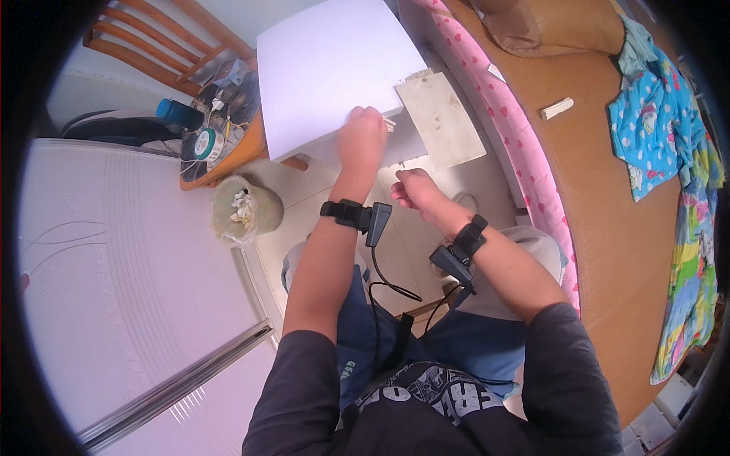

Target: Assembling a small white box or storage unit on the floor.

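My left hand is closed in a fist at the near edge of a white tabletop. Short pale sticks poke out past its right side; the rest of them is hidden by the fingers. To the right and a little nearer, my right hand hangs over the floor with its fingers curled in. Whatever it pinches, if anything, is too small to make out. A thin off-white board with a worn edge juts out beside the tabletop's right corner.
A wooden chair at the left carries a blue bottle and a green-and-white spool. Below it stands a lined waste bin. On the brown bed surface lie a pale stick bundle and blue patterned cloth.
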Demonstrator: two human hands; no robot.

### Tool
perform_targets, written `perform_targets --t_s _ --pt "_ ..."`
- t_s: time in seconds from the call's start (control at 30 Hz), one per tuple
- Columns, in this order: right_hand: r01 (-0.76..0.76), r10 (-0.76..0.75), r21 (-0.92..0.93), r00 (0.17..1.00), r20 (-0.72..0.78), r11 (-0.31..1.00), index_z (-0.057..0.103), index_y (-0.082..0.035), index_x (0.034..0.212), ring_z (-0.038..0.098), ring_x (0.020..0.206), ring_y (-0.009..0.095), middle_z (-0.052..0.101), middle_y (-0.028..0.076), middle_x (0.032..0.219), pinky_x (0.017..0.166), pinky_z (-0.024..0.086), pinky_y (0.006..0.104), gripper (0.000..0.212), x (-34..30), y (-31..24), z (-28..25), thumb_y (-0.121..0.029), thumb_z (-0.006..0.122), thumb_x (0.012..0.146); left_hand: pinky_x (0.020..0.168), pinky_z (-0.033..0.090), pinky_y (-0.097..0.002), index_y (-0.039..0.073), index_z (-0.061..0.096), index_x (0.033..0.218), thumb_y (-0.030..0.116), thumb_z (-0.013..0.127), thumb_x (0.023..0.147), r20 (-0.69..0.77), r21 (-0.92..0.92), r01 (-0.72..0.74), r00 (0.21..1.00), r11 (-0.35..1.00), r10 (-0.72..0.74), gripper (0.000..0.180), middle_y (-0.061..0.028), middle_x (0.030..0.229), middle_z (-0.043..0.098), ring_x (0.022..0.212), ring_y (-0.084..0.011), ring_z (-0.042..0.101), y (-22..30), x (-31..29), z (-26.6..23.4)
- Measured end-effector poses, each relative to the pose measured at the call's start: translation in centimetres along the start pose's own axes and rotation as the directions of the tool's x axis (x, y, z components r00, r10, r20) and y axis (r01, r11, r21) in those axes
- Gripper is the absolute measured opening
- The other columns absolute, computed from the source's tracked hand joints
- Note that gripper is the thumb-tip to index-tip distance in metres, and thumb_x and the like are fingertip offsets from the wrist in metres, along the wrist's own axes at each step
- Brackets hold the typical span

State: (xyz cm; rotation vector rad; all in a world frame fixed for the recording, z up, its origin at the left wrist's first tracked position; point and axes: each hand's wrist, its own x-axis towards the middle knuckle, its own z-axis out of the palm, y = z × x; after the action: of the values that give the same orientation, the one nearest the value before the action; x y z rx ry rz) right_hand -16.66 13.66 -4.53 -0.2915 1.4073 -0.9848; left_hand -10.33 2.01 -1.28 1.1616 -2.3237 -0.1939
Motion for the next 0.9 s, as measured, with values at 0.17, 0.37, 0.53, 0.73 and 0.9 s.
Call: perform_targets --t_s 0.17,0.37,0.53,0.73,0.9 --pt "0.011 -0.011 0.031 1.0 -0.026 0.999 0.045 0.001 0.1 0.053 0.067 0.01 0.053 0.006 0.081 0.055 0.044 0.0231 0.026 -0.2 -0.8 -0.2 -0.022 0.04 0.086 0.057 0.044 -0.0389 0.008 0.054 0.07 0.017 0.058 0.072 0.007 0.038 -0.019 1.0 0.999 0.019 0.011 -0.0103 0.073 0.053 0.065 -0.0299 0.054 0.7 0.0 -0.1" --pt "0.057 -0.057 0.045 0.998 0.003 0.997 0.044 0.001 0.101 0.053 0.067 0.011 0.052 0.007 0.083 0.055 0.044 0.023 0.026 1.1 -0.6 1.3 -0.02 0.041 0.086 0.059 0.044 -0.0388 0.009 0.054 0.074 0.018 0.057 0.073 -0.029 0.015 0.037 0.999 0.999 -0.036 0.01 -0.0092 0.077 0.053 0.068 -0.0295 0.055 -1.6 -0.7 -2.9" --pt "0.037 -0.037 0.008 0.999 -0.029 0.999 0.043 0.002 0.101 0.053 0.064 0.012 0.052 0.008 0.084 0.051 0.044 0.0231 0.027 2.4 0.5 1.8 -0.02 0.04 0.086 0.059 0.045 -0.0373 0.008 0.051 0.076 0.017 0.056 0.074 -0.029 0.1 0.109 0.994 0.989 -0.107 0.011 -0.008 0.077 0.052 0.071 -0.0269 0.055 -4.9 -1.7 -5.7" --pt "0.048 -0.05 -0.084 0.998 -0.025 0.995 0.044 0.003 0.1 0.054 0.063 0.012 0.053 0.009 0.082 0.05 0.043 0.0228 0.028 1.8 0.7 3.7 -0.021 0.042 0.085 0.064 0.044 -0.034 0.008 0.057 0.081 0.016 0.061 0.071 -0.039 0.032 0.207 0.978 0.978 -0.205 0.013 -0.008 0.074 0.056 0.071 -0.0232 0.056 -8.9 -3.3 -9.0" --pt "0.074 -0.071 -0.13 0.997 0.033 0.989 0.046 0.003 0.095 0.055 0.062 0.012 0.054 0.008 0.079 0.049 0.044 0.0225 0.027 2.1 0.9 3.7 -0.021 0.043 0.084 0.065 0.044 -0.0321 0.007 0.061 0.085 0.017 0.061 0.072 -0.082 -0.027 0.147 0.986 0.989 -0.148 0.017 -0.0089 0.076 0.058 0.071 -0.0227 0.057 -9.0 -2.6 -10.2"
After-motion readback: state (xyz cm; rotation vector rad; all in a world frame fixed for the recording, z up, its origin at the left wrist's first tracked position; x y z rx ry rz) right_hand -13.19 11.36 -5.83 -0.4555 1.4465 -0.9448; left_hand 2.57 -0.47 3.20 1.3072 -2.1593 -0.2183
